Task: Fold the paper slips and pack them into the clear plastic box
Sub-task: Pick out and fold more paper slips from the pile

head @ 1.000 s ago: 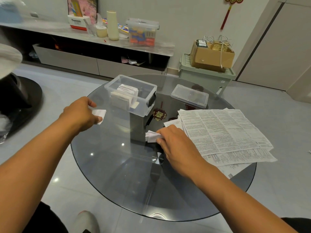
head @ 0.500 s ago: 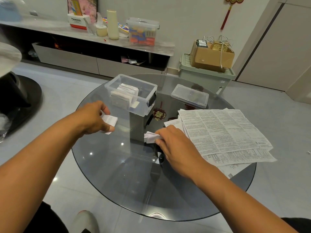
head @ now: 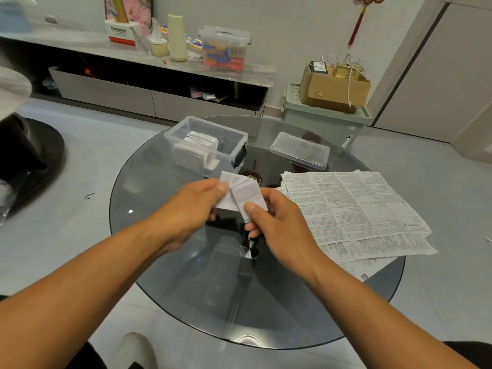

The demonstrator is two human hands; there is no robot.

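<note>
The round dark glass surface (head: pixel 186 275) carries all the work items. Unfolded printed paper sheets (head: pixel 351 209) lie stacked and overlapping along its right edge. The open clear plastic box (head: pixel 234 141) stands near the far edge, left of centre, with folded white slips (head: pixel 198 141) standing on edge inside. Its clear plastic lid (head: pixel 299 150) lies flat, just to the right of the box. Above the centre of the surface, the left hand (head: pixel 191 206) pinches one folded white paper slip (head: pixel 227 194) in its grip. The right hand (head: pixel 277 222) pinches a second folded white slip (head: pixel 249 194), thumb on top. The two slips overlap between the hands.
</note>
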